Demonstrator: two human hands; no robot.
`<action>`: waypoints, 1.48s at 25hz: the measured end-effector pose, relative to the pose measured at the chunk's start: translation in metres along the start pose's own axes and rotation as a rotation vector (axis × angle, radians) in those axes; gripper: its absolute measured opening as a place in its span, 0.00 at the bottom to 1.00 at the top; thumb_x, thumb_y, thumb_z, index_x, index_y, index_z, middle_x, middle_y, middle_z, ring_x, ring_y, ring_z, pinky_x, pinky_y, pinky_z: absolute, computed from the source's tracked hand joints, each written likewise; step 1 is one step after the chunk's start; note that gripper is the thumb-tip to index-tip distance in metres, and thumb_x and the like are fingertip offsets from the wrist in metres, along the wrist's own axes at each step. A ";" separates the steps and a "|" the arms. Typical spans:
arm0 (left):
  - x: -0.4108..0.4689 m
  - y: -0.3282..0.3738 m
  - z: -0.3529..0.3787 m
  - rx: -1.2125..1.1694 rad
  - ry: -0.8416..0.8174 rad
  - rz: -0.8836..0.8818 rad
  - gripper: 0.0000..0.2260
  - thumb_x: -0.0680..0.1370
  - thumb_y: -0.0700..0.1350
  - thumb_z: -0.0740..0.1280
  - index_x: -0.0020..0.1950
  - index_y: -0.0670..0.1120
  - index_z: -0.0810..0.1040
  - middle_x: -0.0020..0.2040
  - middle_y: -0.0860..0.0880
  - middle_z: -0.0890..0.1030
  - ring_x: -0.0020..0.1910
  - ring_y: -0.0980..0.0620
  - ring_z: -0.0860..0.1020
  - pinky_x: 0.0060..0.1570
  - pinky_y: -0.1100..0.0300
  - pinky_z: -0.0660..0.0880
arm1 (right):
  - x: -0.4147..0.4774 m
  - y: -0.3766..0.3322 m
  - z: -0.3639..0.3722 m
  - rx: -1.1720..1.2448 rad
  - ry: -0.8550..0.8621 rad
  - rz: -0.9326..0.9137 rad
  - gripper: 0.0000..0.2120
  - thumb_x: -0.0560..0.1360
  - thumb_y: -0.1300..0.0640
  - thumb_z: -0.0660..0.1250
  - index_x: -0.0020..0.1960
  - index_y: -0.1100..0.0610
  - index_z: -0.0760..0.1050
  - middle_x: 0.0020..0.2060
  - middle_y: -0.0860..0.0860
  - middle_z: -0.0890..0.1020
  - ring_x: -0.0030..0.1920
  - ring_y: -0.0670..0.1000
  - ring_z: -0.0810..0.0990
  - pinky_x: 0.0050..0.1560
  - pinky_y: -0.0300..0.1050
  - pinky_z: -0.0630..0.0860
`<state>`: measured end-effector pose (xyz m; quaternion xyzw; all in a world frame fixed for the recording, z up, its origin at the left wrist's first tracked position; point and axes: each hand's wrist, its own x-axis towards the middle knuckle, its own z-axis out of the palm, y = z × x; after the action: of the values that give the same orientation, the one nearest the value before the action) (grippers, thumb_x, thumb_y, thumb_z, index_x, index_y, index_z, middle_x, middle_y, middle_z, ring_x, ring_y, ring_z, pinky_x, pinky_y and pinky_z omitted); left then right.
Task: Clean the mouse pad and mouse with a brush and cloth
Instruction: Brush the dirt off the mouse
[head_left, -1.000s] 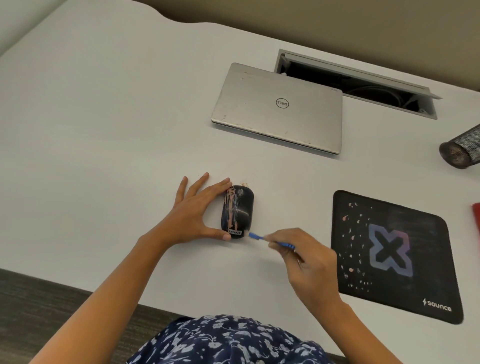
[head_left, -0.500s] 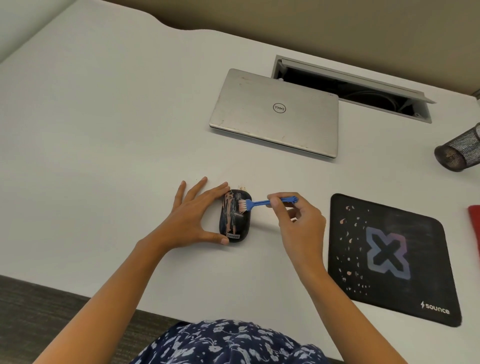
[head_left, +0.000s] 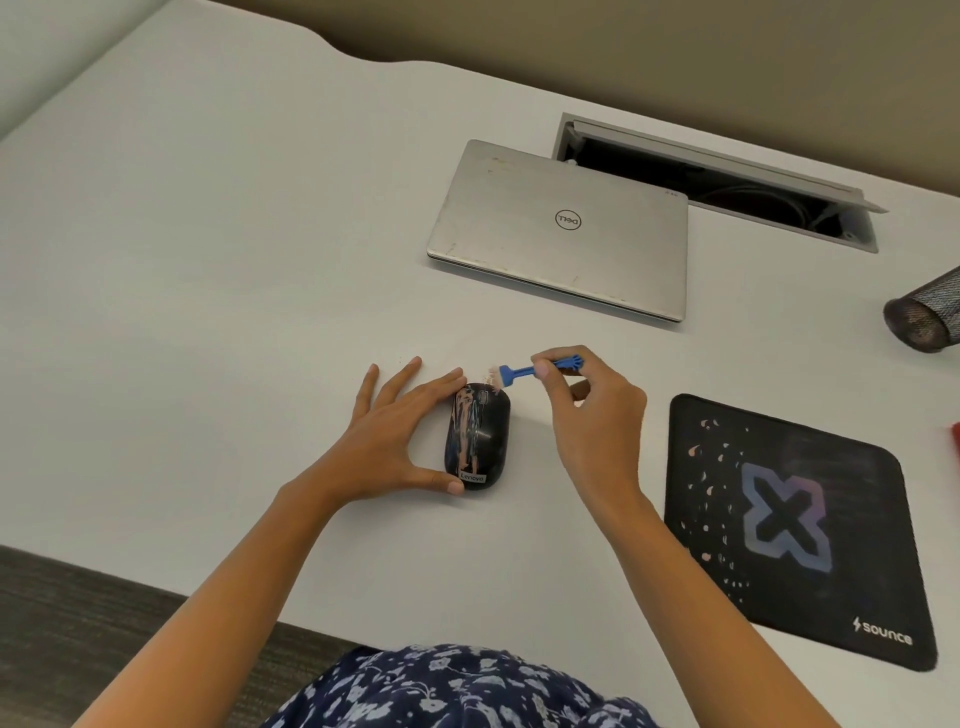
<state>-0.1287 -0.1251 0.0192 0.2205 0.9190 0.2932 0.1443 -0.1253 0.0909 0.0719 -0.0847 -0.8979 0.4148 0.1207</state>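
Mouse (head_left: 478, 436) pinched steady in my left hand (head_left: 395, 441), I'm gripping the brush (head_left: 535, 370) in my right hand (head_left: 597, 421), aiming light flicks just past my left fingertips (head_left: 456, 375).

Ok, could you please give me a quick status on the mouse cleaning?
Left hand holds black Lenovo mouse, thumb and forefinger. Right hand pinches small blue plastic brush, bristles at mouse's far end. Black patterned mouse pad apart, rightward.

Mouse (head_left: 478, 436): glossy black plastic. Brush (head_left: 535, 371): blue plastic, pale bristles. Mouse pad (head_left: 795, 530): matt black cloth. Laptop (head_left: 561, 228): brushed silver metal, scuffed. Surface (head_left: 208, 260): smooth matt white. Pen cup (head_left: 924, 317): dark mesh, right edge.
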 end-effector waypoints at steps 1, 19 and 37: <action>0.000 0.000 0.000 0.003 -0.003 0.001 0.48 0.62 0.76 0.64 0.77 0.60 0.51 0.76 0.67 0.51 0.75 0.61 0.37 0.73 0.46 0.32 | -0.002 0.001 0.001 -0.021 -0.021 -0.018 0.06 0.78 0.52 0.66 0.51 0.51 0.80 0.42 0.44 0.82 0.32 0.46 0.75 0.31 0.30 0.67; 0.001 -0.001 0.002 0.000 0.007 0.005 0.48 0.62 0.75 0.66 0.77 0.60 0.51 0.76 0.67 0.51 0.75 0.61 0.37 0.73 0.46 0.32 | -0.023 0.012 -0.018 -0.098 -0.120 -0.463 0.05 0.76 0.59 0.67 0.50 0.55 0.81 0.44 0.46 0.83 0.40 0.44 0.79 0.37 0.38 0.75; 0.002 -0.003 0.002 0.006 0.004 0.006 0.49 0.61 0.76 0.64 0.77 0.61 0.51 0.75 0.69 0.50 0.75 0.62 0.37 0.72 0.50 0.30 | -0.087 0.029 -0.038 -0.011 -0.182 -0.460 0.07 0.77 0.58 0.64 0.48 0.57 0.81 0.43 0.46 0.83 0.42 0.42 0.80 0.40 0.37 0.77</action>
<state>-0.1305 -0.1254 0.0155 0.2233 0.9195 0.2913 0.1407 -0.0293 0.1149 0.0604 0.1590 -0.9030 0.3773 0.1301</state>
